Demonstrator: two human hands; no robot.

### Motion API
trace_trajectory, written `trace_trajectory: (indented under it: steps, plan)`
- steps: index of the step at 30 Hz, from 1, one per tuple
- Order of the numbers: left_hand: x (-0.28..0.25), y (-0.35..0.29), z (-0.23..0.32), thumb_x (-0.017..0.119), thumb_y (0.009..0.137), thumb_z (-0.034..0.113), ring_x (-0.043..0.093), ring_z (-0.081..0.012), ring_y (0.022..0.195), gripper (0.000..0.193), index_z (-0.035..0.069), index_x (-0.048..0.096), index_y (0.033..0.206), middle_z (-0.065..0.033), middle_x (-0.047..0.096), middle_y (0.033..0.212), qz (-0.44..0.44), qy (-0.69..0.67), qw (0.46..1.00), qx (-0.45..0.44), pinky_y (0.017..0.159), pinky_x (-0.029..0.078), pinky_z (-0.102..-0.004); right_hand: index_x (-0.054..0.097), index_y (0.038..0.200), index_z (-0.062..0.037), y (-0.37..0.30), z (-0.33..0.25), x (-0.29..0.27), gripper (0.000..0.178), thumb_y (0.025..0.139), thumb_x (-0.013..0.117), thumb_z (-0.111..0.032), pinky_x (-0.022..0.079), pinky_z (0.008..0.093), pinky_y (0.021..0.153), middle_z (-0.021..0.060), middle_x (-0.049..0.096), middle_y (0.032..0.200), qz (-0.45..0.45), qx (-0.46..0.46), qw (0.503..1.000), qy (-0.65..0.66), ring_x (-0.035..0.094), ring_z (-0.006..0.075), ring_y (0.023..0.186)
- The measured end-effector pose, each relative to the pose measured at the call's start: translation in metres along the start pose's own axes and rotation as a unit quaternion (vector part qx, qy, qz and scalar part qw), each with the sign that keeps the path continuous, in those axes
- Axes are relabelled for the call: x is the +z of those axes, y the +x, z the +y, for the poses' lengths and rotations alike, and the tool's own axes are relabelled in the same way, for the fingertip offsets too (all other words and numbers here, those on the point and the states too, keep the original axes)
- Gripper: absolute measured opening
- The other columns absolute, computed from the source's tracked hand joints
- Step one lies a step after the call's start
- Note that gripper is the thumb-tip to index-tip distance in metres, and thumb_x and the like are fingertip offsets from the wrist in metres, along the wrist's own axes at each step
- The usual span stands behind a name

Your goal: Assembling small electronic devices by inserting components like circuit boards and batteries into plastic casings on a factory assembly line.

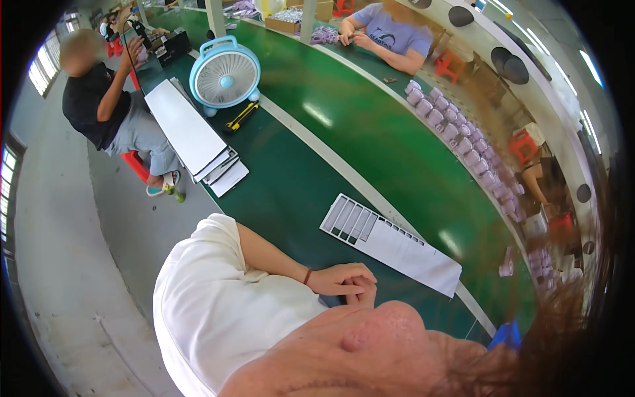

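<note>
My left hand point(338, 278), with a dark red band at its wrist, rests over my right hand point(361, 294) at the near edge of the green table. The left fingers curl over the right hand, thumb lying along it. Only part of the right hand shows, its fingers folded; the rest is hidden beneath the left. No object is visible in either hand. Closest to them lies a long white slotted tray point(344, 220), partly covered by a white sheet point(410, 259), set aslant by the conveyor's metal edge.
A blue fan point(227, 78), a yellow-black cutter point(242, 116) and stacked white boards point(188, 129) occupy the far left. Beyond a green conveyor belt point(370, 145) stand rows of light purple items point(463, 135). One co-worker point(390, 33) sits across, another point(99, 99) at left.
</note>
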State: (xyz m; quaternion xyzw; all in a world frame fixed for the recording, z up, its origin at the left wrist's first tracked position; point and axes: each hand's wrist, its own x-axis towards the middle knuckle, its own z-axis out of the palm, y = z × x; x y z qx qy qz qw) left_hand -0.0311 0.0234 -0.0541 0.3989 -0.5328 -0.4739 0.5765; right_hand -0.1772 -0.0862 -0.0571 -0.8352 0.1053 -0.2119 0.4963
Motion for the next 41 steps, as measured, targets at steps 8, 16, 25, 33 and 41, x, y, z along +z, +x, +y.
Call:
trace_trajectory:
  steps: [8,16,25,33,41]
  plan:
    - [-0.004,0.004,-0.009,0.068,0.102,0.014,0.058,-0.0261,0.13,0.033,0.003,0.062,0.132,-0.0151,0.058,0.139,-0.009,0.012,1.0,-0.025,0.107,0.048,-0.0376,0.076,0.094,-0.0041,-0.006,0.01,0.004,0.011,0.096,0.072,-0.014,0.056,0.0375,0.065,0.0145,0.074,0.084,0.017,0.014,1.0,-0.019,0.073,0.0308,0.073]
    - [-0.01,0.004,-0.015,0.073,0.098,0.011,0.059,-0.0099,0.109,0.034,0.008,0.064,0.131,-0.0071,0.055,0.134,-0.003,0.001,1.0,0.011,0.083,0.05,-0.024,0.078,0.098,-0.0078,-0.004,0.011,0.003,0.009,0.092,0.072,-0.012,0.057,0.0395,0.069,0.0137,0.074,0.087,0.001,-0.006,1.0,-0.026,0.073,0.0349,0.079]
    - [-0.011,0.007,-0.002,0.073,0.098,0.01,0.059,-0.0178,0.119,0.032,0.006,0.065,0.129,-0.0108,0.058,0.136,-0.032,-0.032,0.999,-0.028,0.097,0.049,-0.0308,0.078,0.101,-0.0089,-0.02,0.118,0.047,0.014,0.089,0.072,-0.009,0.059,0.0395,0.074,0.0117,0.076,0.094,0.166,-0.372,0.911,0.061,0.074,0.0343,0.085]
    - [-0.014,0.005,-0.001,0.074,0.098,0.012,0.059,-0.0251,0.129,0.033,0.005,0.065,0.129,-0.0143,0.06,0.138,-0.037,-0.025,0.998,-0.033,0.108,0.047,-0.0371,0.078,0.103,-0.0089,-0.005,-0.006,-0.006,0.018,0.085,0.074,-0.008,0.06,0.0392,0.075,0.0121,0.076,0.096,-0.023,0.007,1.0,-0.02,0.075,0.0342,0.085]
    - [-0.016,0.005,-0.003,0.074,0.098,0.013,0.059,-0.0264,0.129,0.034,0.005,0.065,0.13,-0.0145,0.059,0.139,-0.045,-0.007,0.999,-0.011,0.109,0.046,-0.0377,0.079,0.101,-0.0085,-0.007,-0.004,-0.004,0.016,0.086,0.074,-0.009,0.06,0.0392,0.074,0.0125,0.077,0.096,-0.026,0.005,0.999,-0.045,0.075,0.0336,0.084]
